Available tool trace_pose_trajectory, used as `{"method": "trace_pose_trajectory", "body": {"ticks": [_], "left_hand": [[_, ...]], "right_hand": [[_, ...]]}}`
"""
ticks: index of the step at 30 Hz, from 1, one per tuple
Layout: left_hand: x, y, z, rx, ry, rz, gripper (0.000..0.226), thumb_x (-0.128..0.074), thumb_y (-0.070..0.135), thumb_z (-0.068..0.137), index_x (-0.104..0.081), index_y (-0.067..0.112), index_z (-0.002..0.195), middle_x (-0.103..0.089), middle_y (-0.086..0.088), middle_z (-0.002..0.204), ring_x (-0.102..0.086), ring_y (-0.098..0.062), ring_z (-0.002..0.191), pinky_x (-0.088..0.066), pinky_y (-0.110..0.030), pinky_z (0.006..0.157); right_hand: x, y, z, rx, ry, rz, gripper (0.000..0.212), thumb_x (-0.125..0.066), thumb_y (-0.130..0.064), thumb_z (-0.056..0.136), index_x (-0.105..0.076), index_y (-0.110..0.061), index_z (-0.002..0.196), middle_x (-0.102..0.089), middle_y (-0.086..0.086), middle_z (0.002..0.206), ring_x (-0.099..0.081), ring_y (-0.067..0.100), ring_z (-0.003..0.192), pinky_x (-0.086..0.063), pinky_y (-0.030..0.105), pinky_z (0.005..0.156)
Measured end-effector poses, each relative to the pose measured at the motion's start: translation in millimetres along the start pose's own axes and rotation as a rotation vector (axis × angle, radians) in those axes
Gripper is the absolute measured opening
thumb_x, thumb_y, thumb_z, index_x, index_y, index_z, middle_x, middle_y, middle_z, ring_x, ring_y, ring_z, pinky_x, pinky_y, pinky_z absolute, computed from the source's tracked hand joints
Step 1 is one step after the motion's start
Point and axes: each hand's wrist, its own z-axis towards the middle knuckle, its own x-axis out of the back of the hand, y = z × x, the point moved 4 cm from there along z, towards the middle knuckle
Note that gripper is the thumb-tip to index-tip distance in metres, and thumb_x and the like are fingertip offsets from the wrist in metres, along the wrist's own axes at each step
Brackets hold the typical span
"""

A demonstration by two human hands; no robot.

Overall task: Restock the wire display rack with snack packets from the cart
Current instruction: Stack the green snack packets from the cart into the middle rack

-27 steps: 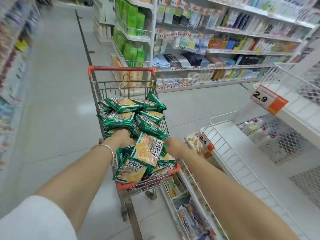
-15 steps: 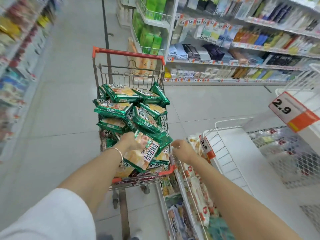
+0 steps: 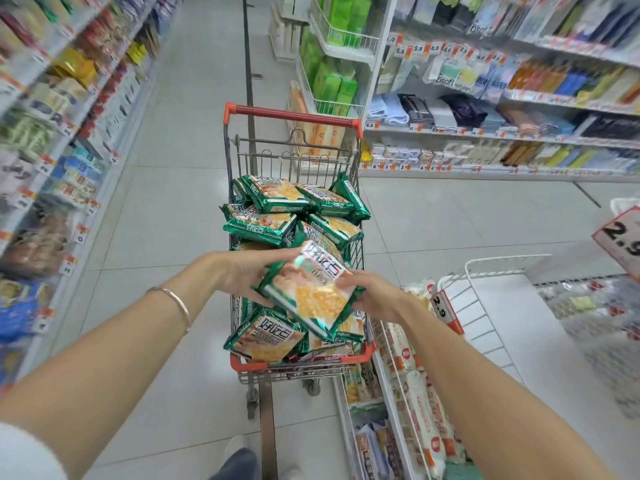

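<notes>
While lifted just above the cart (image 3: 294, 116), one green snack packet (image 3: 308, 296): gripped at its left edge by left hand (image 3: 242, 275), at its right edge by right hand (image 3: 377, 297), fingers curled round it. Heaped in cart beneath: many more packets (image 3: 273, 216). Wire display rack (image 3: 505, 258) at right: visible white shelf (image 3: 512, 313) bare of this item. Judged early; nearly whole load left to shelve.

1. You stand in a supermarket aisle; shelving (image 3: 485, 132) at two o'clock carries packaged goods above rows of orange price tags (image 3: 418, 48);
2. at ten o'clock more stocked shelves (image 3: 104, 95) line the tiled floor (image 3: 180, 209);
3. at twelve o'clock sits a wire cart (image 3: 294, 116) with a red handle; at three o'clock a "2.9" price sign (image 3: 620, 237) shows beside a white wire display rack (image 3: 512, 323).
</notes>
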Motion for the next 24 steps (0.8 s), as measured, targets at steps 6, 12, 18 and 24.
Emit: {"method": "trace_pose_trajectory", "body": {"ticks": [6, 12, 18, 24], "left_hand": [[38, -5, -18, -0.045, 0.200, -0.086, 0.031, -0.067, 0.033, 0.086, -0.057, 0.009, 0.104, -0.073, -0.006, 0.085, -0.068, -0.022, 0.074, -0.054, -0.035, 0.077], [53, -9, -23, -0.060, 0.327, -0.084, 0.027, -0.058, 0.029, 0.097, -0.056, 0.004, 0.106, -0.073, -0.013, 0.089, -0.068, -0.025, 0.076, -0.054, -0.038, 0.078], [42, -8, -19, -0.101, 0.398, -0.209, 0.030, -0.060, 0.027, 0.095, -0.056, 0.003, 0.113, -0.073, -0.014, 0.091, -0.067, -0.027, 0.077, -0.056, -0.040, 0.080], [19, 17, -22, -0.136, 0.399, -0.201, 0.024, -0.061, 0.030, 0.094, -0.057, 0.007, 0.103, -0.069, -0.012, 0.086, -0.064, -0.024, 0.075, -0.056, -0.038, 0.082]], "right_hand": [[7, -38, 26, 0.152, 0.333, -0.120, 0.051, -0.066, -0.028, 0.093, -0.051, -0.007, 0.137, -0.057, 0.012, 0.136, -0.055, 0.031, 0.126, -0.050, 0.035, 0.092], [-11, -7, 74, 0.208, 0.487, -0.982, 0.084, -0.077, -0.008, 0.083, -0.032, -0.020, 0.152, -0.046, 0.007, 0.149, -0.050, 0.032, 0.129, -0.049, 0.045, 0.103], [-1, -13, 45, 0.503, 0.736, -0.885, 0.037, -0.061, -0.023, 0.098, -0.062, -0.014, 0.133, -0.059, 0.006, 0.115, -0.053, 0.023, 0.112, -0.045, 0.034, 0.099], [30, -42, -28, 0.643, 1.089, -0.675, 0.033, -0.054, -0.032, 0.101, -0.073, -0.005, 0.101, -0.054, -0.002, 0.083, -0.054, 0.019, 0.082, -0.050, 0.040, 0.074]]}}
